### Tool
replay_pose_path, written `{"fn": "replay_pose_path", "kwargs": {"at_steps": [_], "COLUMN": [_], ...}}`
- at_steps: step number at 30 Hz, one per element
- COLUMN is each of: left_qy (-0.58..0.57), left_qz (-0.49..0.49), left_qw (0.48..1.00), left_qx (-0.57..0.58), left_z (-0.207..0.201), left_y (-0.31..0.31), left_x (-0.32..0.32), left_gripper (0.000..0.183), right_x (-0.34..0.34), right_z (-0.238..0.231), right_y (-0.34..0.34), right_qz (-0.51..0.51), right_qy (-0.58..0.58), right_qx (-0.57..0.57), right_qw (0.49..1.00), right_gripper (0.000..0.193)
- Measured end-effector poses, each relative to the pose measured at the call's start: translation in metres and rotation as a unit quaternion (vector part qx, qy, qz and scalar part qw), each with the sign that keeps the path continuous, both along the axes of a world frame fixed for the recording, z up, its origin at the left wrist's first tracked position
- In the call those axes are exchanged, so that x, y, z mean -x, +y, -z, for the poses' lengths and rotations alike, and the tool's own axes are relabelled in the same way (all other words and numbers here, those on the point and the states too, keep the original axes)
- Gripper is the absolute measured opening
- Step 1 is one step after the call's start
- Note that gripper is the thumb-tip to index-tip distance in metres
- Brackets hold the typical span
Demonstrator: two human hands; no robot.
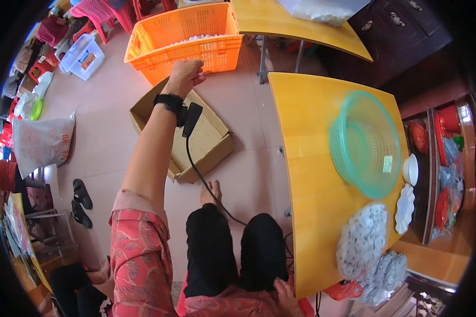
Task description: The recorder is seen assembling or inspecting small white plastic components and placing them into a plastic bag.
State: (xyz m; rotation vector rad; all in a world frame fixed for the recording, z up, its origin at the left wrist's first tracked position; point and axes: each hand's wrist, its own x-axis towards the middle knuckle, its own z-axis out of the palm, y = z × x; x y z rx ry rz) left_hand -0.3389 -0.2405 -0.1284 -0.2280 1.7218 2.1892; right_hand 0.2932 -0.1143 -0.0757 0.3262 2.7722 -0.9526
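Pale tiled floor runs under everything, with yellow-topped tables along one side. Out over that floor the seated person's left hand (185,75) is stretched far forward, fingers curled loosely with nothing visible in them; whether they close on anything small I cannot tell. The knuckles sit right at the near wall of an orange plastic crate (166,31), touching it or just short of it. Small whitish pieces lie in a layer on the crate's bottom, just beyond the hand. The crate's long side runs across the hand's reach, left to right, slightly tilted up to the right.

On the wrist is a black strap with a small black box (190,119), and a black cable (203,179) trails from it back toward the person's knees.

Directly below the forearm lies an open cardboard box (217,145), flaps spread, nothing showing inside. It is turned cornerwise, with one corner toward the person.

The right hand (284,296) is well back from all this, resting low by the person's thigh at the near edge of the yellow table (307,158), fingers relaxed and holding nothing.

Farther right on that table stands a green mesh basket (365,142), empty but for a small pale tag. Nearer the person, clear bags of small white round pieces (362,240) lie heaped at the table's edge.
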Motion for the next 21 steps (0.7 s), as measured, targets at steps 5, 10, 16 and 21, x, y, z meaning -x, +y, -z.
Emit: {"fn": "replay_pose_path", "kwargs": {"at_steps": [5, 10, 16, 21], "left_qy": [0.114, 0.131, 0.24, 0.278], "left_qz": [0.098, 0.093, 0.049, 0.08], "left_qw": [0.856, 0.804, 0.761, 0.749], "left_qx": [0.494, 0.572, 0.6, 0.597], "left_z": [0.102, 0.129, 0.155, 0.16], "left_y": [0.043, 0.059, 0.059, 0.072], "left_x": [0.077, 0.111, 0.169, 0.218], "left_gripper": [0.03, 0.036, 0.054, 0.072], "right_x": [0.093, 0.234, 0.344, 0.319], "right_z": [0.083, 0.263, 0.394, 0.461], "right_y": [-0.047, -0.105, -0.136, -0.133], "right_qz": [0.154, 0.335, 0.44, 0.451], "right_qy": [-0.092, -0.077, -0.031, -0.067], "right_qx": [0.266, 0.607, 0.826, 0.851], "right_qw": [0.947, 0.716, 0.35, 0.258], "right_gripper": [0.031, 0.015, 0.021, 0.02]}}
